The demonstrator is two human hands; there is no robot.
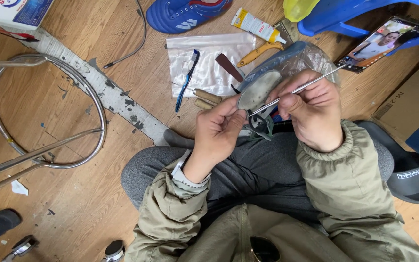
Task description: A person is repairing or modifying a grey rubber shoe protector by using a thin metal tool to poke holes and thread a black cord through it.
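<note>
Over the lap now: the left hand (pixel 217 131) is curled narrow, fingertips pinched onto the near rim of a shoe (pixel 267 77) that sits sole-up above the grey trousers, its pale insole area facing the camera. The right hand (pixel 311 109) is closed around a long thin metal rod (pixel 299 89), gripping it near the middle; the rod's near tip meets the shoe's edge right by the left thumb, while its far end angles away to the right, toward a phone (pixel 381 43) leaning against a blue plastic piece. Whether the tip actually pierces the shoe, I cannot tell.

On the wooden floor beyond the shoe lies a clear plastic sheet (pixel 209 60) with a blue toothbrush (pixel 187 77) across it, and two wooden-handled tools (pixel 204 98) lie just beside the left hand. A glue tube (pixel 258 25) lies farther off, next to a blue sports shoe (pixel 185 13). Far left, a metal stool frame (pixel 44 121). At right, a black slide sandal (pixel 408 172) rests near the knee.
</note>
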